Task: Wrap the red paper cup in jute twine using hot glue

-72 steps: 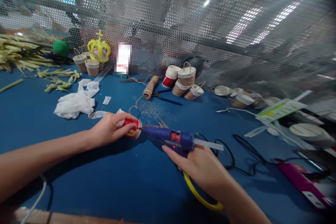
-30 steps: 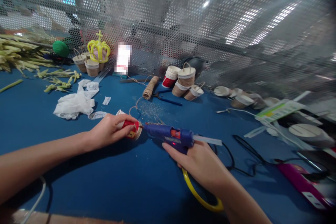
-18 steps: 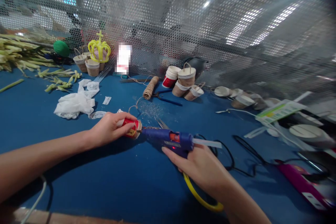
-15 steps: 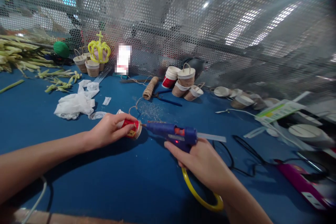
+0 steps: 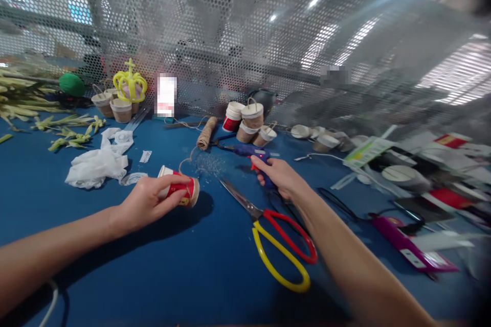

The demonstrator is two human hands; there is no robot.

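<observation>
My left hand (image 5: 151, 198) is closed round a red and white paper cup (image 5: 192, 191), tipped on its side with its base toward the right. Twine (image 5: 186, 159) runs from the cup to a twine roll (image 5: 207, 134) farther back. My right hand (image 5: 276, 176) grips a blue hot glue gun (image 5: 249, 151) by its handle, nozzle pointing left beside the twine roll. A red light glows on the gun. Between my hands lie large scissors (image 5: 253, 210) with one red and one yellow handle, blades partly apart.
Twine-wrapped cups (image 5: 251, 116) stand at the back before a perforated metal screen (image 5: 215, 36). Crumpled white material (image 5: 97, 166) lies left, near a yellow crown-shaped piece (image 5: 130, 84). A purple power strip (image 5: 406, 245) and dark cables are at right.
My right hand has carried the glue gun away from the cup, back toward the twine roll. The scissors now show fully. My left hand keeps the cup. The view has shifted right.
</observation>
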